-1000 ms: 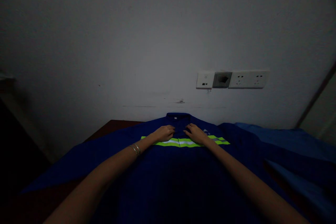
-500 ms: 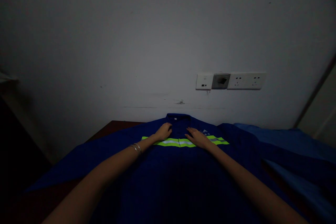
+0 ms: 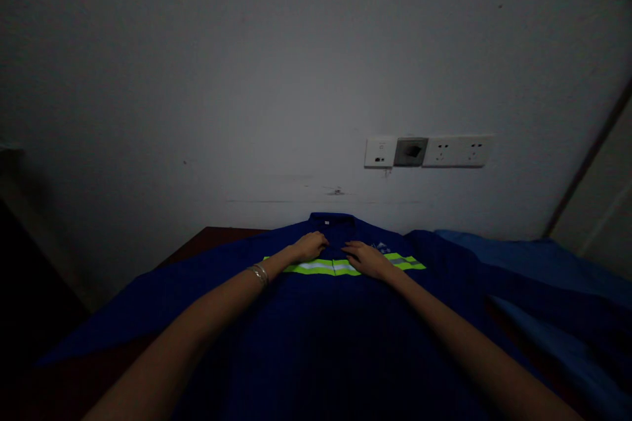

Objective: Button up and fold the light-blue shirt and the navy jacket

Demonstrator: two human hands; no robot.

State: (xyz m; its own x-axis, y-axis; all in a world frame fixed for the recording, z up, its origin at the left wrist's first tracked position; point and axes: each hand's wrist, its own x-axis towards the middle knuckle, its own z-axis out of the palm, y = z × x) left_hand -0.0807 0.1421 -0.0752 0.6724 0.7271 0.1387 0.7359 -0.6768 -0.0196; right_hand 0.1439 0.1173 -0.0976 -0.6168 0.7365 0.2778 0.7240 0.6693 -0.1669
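Note:
A dark blue work jacket [image 3: 276, 329] lies spread out front side up, its collar [image 3: 332, 217] toward the wall. A yellow-green and silver reflective band [image 3: 316, 268] crosses the chest. My left hand [image 3: 309, 247], with bangles at the wrist, is on the left front edge just below the collar, fingers curled and closed on the cloth; its fingertips are partly hidden. Opposite, my right hand [image 3: 366, 258] rests on the right front across the band, below a small pale emblem [image 3: 382, 247]. Its fingers are stretched out, the tips at the front opening.
Under the jacket is a dark reddish table [image 3: 217, 235], its corner showing at left. A lighter blue cloth [image 3: 513, 251] lies at right, partly beneath the jacket's sleeve. Behind stands a pale wall with a row of switches and sockets [image 3: 429, 152]. The light is dim.
Both hands stay near the collar with small shifts. My right hand's fingers lifted and spread, then came down closer to the front opening. My left hand's fingers moved slightly. The jacket lies as before.

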